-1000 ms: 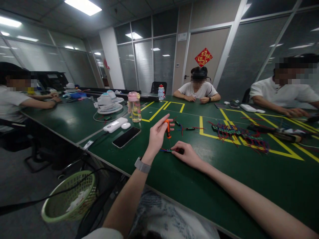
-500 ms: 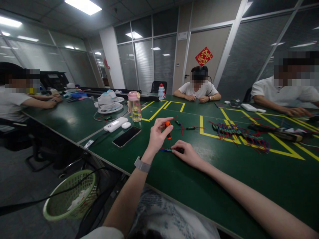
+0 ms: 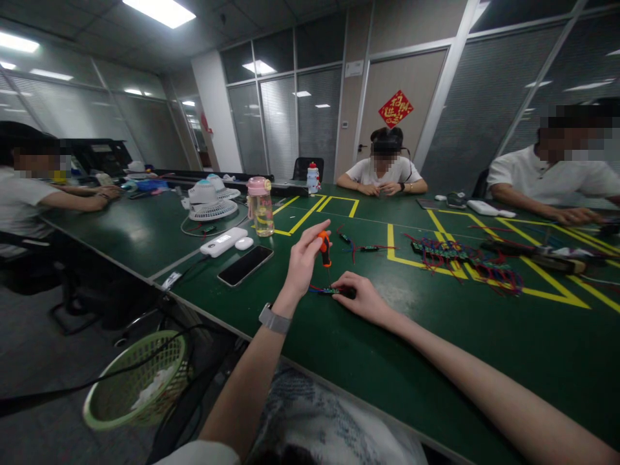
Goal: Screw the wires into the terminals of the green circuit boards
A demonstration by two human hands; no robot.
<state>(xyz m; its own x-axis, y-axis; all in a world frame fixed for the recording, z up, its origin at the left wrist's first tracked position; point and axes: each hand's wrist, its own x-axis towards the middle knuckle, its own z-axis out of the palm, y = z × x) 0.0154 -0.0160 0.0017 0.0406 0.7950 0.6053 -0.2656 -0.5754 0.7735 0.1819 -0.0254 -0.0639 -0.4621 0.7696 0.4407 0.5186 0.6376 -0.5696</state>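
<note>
My left hand [image 3: 303, 261] pinches a small orange-handled screwdriver [image 3: 324, 248] and holds it upright, tip down over a small circuit board with coloured wires [image 3: 328, 290] on the green table [image 3: 436, 349]. My right hand [image 3: 361, 298] rests on the table with its fingers closed on the right end of that board, pinning it down. A grey watch sits on my left wrist.
A black phone [image 3: 245, 265], a white power bank [image 3: 223, 242], a pink-capped bottle [image 3: 261, 206] and white fans [image 3: 210, 201] lie to the left. A heap of wired boards [image 3: 465, 258] lies to the right. Three other people sit around the table. A green basket [image 3: 138, 381] stands on the floor.
My left hand has shifted the screwdriver very slightly and turned it between the fingers. My right hand stays on the board.
</note>
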